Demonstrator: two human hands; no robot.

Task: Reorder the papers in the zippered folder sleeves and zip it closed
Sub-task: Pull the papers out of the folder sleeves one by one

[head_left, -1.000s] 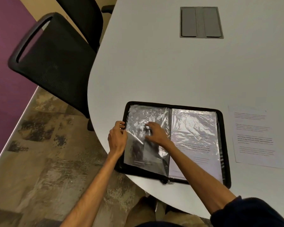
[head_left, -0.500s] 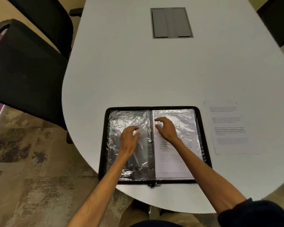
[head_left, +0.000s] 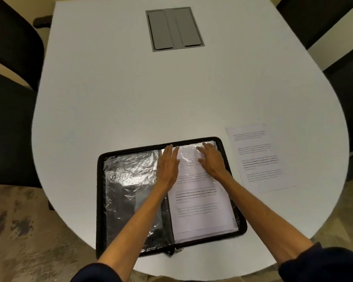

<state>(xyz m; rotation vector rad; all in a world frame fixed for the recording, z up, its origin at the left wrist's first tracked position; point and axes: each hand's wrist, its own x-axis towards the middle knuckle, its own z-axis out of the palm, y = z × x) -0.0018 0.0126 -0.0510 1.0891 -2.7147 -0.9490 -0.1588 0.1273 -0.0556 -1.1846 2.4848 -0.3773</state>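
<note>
Text on the printed page [head_left: 200,208] is mostly too blurry to read, only a few bold lines show just below the wrists, and both hands cover its top part, so I can't tell if any fingertip is hooked into the sleeve opening. The dark cuffs [head_left: 322,263] are cut off by the bottom edge. The zippered folder [head_left: 100,200] lies open flat under both hands at the near edge of the white table [head_left: 120,94]. The left hand [head_left: 168,165] lies flat with fingers straight and close together, right along the spine up to the far edge. The right hand [head_left: 212,159] is just beside it, fingers spread, palm down on the top of the page, which sits in the right-hand plastic sleeve. Left of the left hand is the crinkly clear sleeve [head_left: 130,176], shiny over the black backing, and I can't make out any paper in it. The zipper pull [head_left: 177,250] sits at the near end of the spine, between the forearms. A loose printed sheet [head_left: 257,159] lies on the table just right of the right hand, apart from the folder. Far beyond the fingertips there's a grey hatch [head_left: 174,29] set in the tabletop, and dark chairs [head_left: 10,119] stand off both sides.
</note>
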